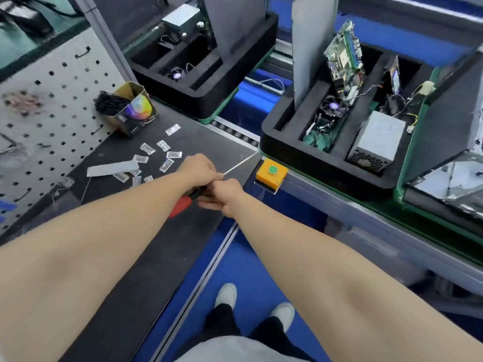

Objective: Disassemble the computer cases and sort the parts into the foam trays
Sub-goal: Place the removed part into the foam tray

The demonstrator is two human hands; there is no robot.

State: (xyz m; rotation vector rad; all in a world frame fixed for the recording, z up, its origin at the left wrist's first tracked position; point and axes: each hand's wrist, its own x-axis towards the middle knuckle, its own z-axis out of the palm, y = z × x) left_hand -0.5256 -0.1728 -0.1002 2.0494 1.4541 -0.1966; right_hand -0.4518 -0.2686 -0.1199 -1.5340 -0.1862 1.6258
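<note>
Both hands meet over the dark mat, holding a screwdriver [183, 202] with a red and black handle. My left hand [198, 167] grips it near the shaft, whose thin metal tip points up and right toward the near foam tray [282, 150]. My right hand [222, 194] grips the black part of the handle. That black foam tray holds a green motherboard [345, 58] standing upright, a fan [333, 107], a grey power supply [376, 138] and a grey panel [311, 48]. A second foam tray [198, 100] with a metal box and a fan lies further back.
A yellow box with a green button [271, 173] sits on the conveyor edge right of my hands. Several small plastic packets [162, 152] and a grey strip [112, 169] lie on the mat. An open box [130, 111] leans against the pegboard [47, 126]. An opened case [449, 178] stands far right.
</note>
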